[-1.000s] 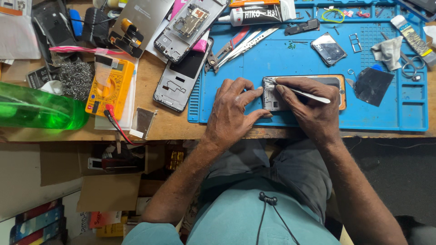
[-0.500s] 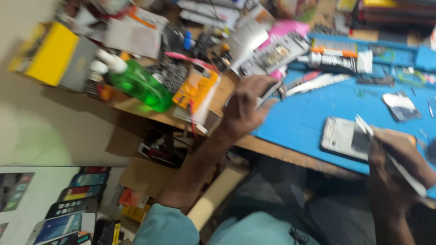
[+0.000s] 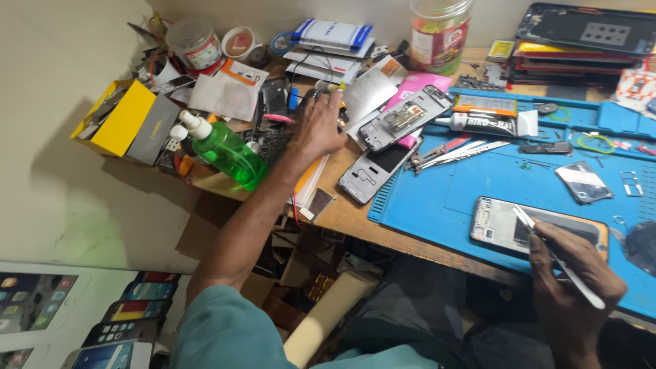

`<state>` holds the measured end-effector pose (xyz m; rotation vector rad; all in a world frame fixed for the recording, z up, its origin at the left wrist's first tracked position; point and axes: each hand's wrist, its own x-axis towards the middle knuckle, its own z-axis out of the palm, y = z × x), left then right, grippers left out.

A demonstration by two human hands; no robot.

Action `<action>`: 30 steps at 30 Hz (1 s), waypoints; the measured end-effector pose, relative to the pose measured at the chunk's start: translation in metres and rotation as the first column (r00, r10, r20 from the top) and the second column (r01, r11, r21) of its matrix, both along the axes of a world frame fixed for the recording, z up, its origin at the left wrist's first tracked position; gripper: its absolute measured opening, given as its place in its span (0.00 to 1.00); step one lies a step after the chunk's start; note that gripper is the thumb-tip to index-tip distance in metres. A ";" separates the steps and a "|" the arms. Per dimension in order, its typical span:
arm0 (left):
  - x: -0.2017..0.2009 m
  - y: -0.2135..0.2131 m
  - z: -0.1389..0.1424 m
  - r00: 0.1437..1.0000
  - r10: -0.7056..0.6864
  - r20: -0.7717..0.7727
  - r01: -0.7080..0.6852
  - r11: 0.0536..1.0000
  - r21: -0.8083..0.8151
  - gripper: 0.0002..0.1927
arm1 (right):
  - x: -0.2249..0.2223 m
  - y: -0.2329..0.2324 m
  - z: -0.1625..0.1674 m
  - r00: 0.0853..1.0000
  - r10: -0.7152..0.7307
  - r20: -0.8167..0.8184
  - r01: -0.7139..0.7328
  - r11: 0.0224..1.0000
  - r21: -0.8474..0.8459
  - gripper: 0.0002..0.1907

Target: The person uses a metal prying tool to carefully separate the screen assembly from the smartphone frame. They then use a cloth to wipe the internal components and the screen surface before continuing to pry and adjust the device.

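Observation:
My left hand [image 3: 320, 124] reaches far left across the cluttered wooden bench, its fingers curled over a small dark object with a yellow tip [image 3: 326, 90]; what it grips is hidden. My right hand [image 3: 572, 287] rests at the near edge of the blue work mat [image 3: 478, 181] and holds white tweezers [image 3: 555, 254]. Their tip lies over an opened phone [image 3: 509, 227] on the mat. A second opened phone frame [image 3: 404, 117] and a dark phone [image 3: 372, 172] lie between the two hands.
A green spray bottle [image 3: 225, 152] and a yellow box [image 3: 123, 116] stand at the left. A glue tube [image 3: 482, 124], metal tools [image 3: 454, 152], a jar [image 3: 439, 31] and stacked phone panels [image 3: 581, 37] fill the back. Printed phone pictures [image 3: 102, 321] show low left.
My left hand left the phone on the mat and reached far left into the clutter. The view swung left. My right hand stayed by the phone with the tweezers.

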<state>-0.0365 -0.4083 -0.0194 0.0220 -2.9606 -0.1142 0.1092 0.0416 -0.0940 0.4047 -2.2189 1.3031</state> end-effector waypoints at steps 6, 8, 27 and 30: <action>0.030 -0.015 0.053 0.973 -0.203 -0.105 0.196 0.501 0.843 0.39 | 0.000 -0.011 0.026 0.999 0.030 -0.014 -0.031 0.997 -0.065 0.08; 0.047 0.000 0.064 0.905 -0.388 -0.173 0.209 0.052 0.976 0.41 | -0.001 -0.013 0.030 0.999 0.044 0.002 -0.044 0.995 -0.090 0.09; 0.177 0.427 0.060 0.457 -0.840 -0.293 -0.586 -0.532 0.611 0.31 | 0.009 0.000 0.030 0.999 0.051 0.019 -0.044 0.962 -0.270 0.11; 0.196 0.467 0.039 0.364 -0.894 -0.260 -0.746 -0.447 0.493 0.31 | 0.012 -0.003 0.039 0.993 0.097 0.072 -0.062 0.919 -0.390 0.12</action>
